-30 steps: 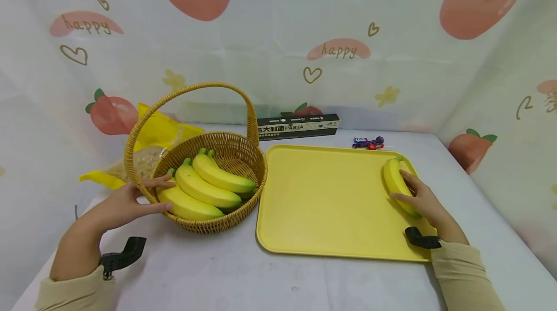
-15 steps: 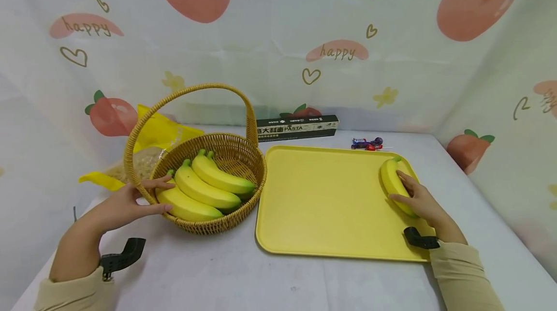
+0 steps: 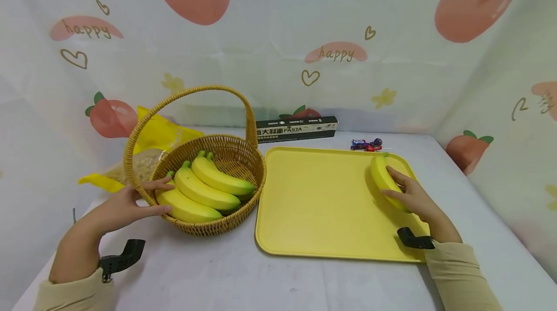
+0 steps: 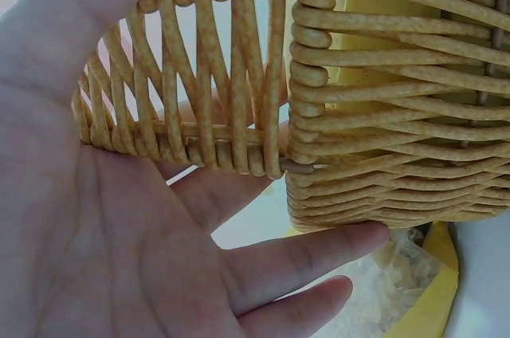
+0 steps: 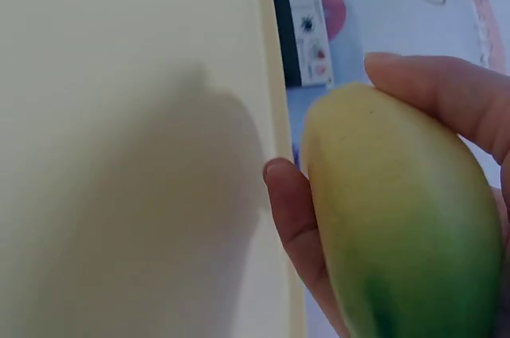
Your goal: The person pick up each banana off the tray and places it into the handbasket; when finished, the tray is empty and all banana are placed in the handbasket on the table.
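Observation:
In the head view my right hand grips a yellow banana across its middle, over the right part of the yellow tray. The right wrist view shows the banana's green-tinged end between thumb and fingers, its shadow falling on the tray. My left hand holds the wicker basket at its left side, around the foot of the tall handle. Up close in the left wrist view, the woven handle base lies across the palm. Several bananas lie in the basket.
Behind the tray stands a black pasta box. Small wrapped candies lie beyond the tray's far edge. A yellow bag with a clear window is behind the basket. A printed cloth hangs at the back.
My right hand has moved a little to the left with the banana, away from the tray's right edge. The left hand and basket have stayed in place.

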Demonstrator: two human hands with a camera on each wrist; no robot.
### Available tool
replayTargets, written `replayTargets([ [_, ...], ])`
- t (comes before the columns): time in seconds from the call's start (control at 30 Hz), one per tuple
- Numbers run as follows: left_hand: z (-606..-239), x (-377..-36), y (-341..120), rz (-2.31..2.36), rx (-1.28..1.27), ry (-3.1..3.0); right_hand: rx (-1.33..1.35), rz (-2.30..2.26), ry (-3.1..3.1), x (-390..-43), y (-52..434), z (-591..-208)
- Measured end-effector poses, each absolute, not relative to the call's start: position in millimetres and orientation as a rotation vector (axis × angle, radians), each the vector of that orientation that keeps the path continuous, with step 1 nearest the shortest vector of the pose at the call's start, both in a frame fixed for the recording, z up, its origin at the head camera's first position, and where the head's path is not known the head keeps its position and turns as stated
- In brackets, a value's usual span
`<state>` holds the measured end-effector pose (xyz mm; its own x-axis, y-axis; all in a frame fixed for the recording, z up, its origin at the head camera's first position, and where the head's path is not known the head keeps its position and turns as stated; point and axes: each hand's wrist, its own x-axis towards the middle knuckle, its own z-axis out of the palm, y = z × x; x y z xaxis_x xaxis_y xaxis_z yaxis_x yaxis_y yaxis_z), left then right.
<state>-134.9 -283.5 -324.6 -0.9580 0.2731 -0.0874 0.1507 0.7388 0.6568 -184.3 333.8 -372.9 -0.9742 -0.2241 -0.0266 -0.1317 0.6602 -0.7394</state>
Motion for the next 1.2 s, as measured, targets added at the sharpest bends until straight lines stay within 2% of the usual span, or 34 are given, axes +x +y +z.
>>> replayTargets([
  [0.83,-322.2,-132.9,-281.5,1.042,0.348,2.759,-0.693,-1.279,2.575,-208.2,252.9,-346.9],
  [1.2,-322.3,-132.7,-281.6,1.05,0.349,2.757,-0.885,-1.28,2.394,-214.6,201.1,-336.8],
])
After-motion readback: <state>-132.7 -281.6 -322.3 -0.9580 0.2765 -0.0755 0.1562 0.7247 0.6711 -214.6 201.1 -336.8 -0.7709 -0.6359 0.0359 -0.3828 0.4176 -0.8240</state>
